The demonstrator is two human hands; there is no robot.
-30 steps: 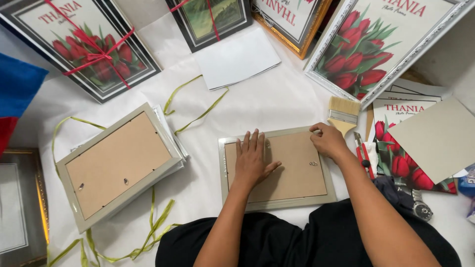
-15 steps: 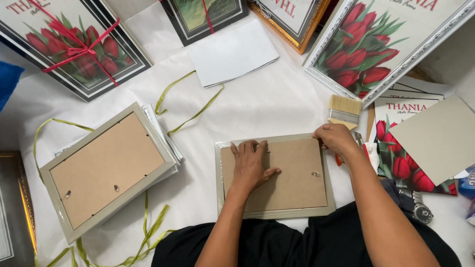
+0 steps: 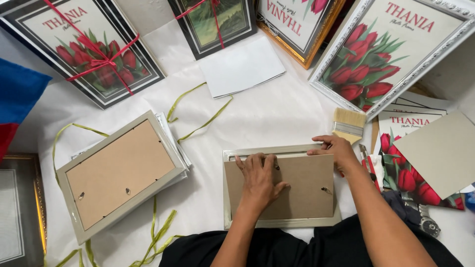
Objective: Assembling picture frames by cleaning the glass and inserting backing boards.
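Left hand (image 3: pixel 258 179) lies flat and open on the backing board (image 3: pixel 297 190) — right hand (image 3: pixel 335 152) pinches the board's top corner, above the frame (image 3: pixel 277 222).

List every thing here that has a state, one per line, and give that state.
Grey frame: face down, brown backing board slid partly out, gap showing at its top.
Left hand: flat on the backing board.
Right hand: gripping the board's top right corner.
Second grey frame: face down, backing in place.
Tulip frame: face up, tied with red ribbon.
Paintbrush: lying unused.
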